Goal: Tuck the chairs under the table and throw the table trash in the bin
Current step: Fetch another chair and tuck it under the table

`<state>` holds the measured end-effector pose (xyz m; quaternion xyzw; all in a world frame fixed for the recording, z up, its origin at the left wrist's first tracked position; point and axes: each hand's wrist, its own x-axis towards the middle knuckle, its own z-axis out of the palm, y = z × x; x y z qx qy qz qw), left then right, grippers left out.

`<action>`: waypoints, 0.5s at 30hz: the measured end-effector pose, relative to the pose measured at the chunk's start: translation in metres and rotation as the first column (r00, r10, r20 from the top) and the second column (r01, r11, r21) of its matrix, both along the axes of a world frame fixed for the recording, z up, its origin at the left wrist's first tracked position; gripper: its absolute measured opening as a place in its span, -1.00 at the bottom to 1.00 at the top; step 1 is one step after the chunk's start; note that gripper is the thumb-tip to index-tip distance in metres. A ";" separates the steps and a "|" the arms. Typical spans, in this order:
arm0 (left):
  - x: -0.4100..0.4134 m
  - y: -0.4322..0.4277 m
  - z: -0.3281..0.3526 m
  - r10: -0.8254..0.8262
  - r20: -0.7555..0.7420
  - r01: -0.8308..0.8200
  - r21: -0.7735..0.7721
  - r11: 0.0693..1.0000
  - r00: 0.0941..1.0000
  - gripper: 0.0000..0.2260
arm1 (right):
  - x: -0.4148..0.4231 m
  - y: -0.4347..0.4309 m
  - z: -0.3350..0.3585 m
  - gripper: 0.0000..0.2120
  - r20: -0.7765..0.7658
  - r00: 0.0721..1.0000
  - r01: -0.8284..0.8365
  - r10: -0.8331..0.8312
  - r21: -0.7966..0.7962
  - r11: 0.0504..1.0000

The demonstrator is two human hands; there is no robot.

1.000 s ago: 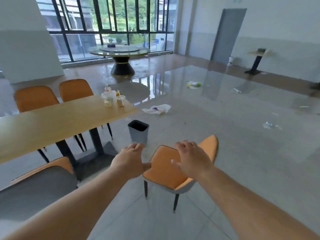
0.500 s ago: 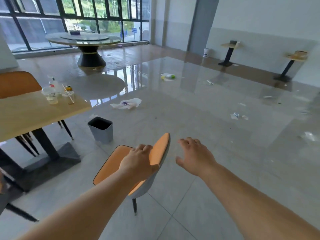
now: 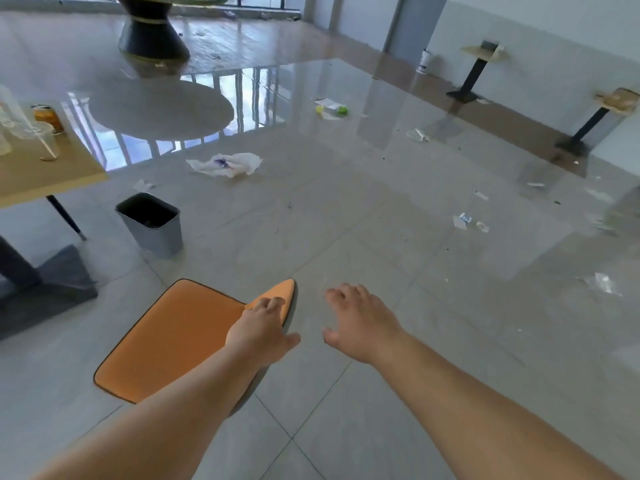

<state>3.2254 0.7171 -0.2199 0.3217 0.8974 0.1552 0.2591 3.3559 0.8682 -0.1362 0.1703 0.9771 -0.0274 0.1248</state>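
Orange padded chair point(image 3: 173, 337) with a grey shell stands on the tiled floor point(image 3: 381, 237), apart from the light wooden tabletop point(image 3: 45, 174) at left. Left hand point(image 3: 259, 332) grips the top of its backrest. Right hand point(image 3: 360, 322) hovers beside it, fingers spread, holding nothing. Grey plastic bin point(image 3: 152, 225) sits near the tabletop, where clear cups, possibly empty, stand.

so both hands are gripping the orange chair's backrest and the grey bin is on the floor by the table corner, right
Not quite. The head view shows only the left hand on the orange chair's backrest; the right hand hovers open beside it, touching nothing. The grey bin does stand on the floor by the table corner.
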 end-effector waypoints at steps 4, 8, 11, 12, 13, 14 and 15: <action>-0.014 0.020 -0.014 0.101 0.007 -0.101 -0.006 0.995 0.995 -0.25 | -0.042 0.034 -0.020 -0.33 0.009 0.992 -0.128 0.128 -0.057 0.990; -0.024 0.029 -0.026 0.258 -0.007 -0.258 -0.052 0.965 0.966 -0.25 | -0.086 0.066 -0.045 -0.33 0.032 0.953 -0.296 0.300 -0.092 0.951; -0.022 0.032 -0.035 0.408 -0.030 -0.408 -0.123 0.905 0.913 -0.22 | -0.119 0.087 -0.062 -0.31 0.042 0.903 -0.421 0.428 -0.119 0.899; -0.016 0.032 -0.038 0.464 -0.019 -0.462 -0.150 0.874 0.885 -0.20 | -0.127 0.092 -0.068 -0.28 0.048 0.880 -0.462 0.472 -0.138 0.876; -0.009 0.034 -0.042 0.506 0.000 -0.497 -0.183 0.848 0.863 -0.18 | -0.132 0.096 -0.075 -0.26 0.050 0.854 -0.505 0.517 -0.154 0.849; 0.000 0.035 -0.046 0.532 0.025 -0.515 -0.219 0.829 0.846 -0.16 | -0.136 0.099 -0.082 -0.25 0.053 0.821 -0.554 0.568 -0.163 0.816; 0.008 0.035 -0.051 0.547 0.050 -0.519 -0.254 0.816 0.836 -0.16 | -0.139 0.101 -0.090 -0.24 0.061 0.783 -0.604 0.620 -0.168 0.779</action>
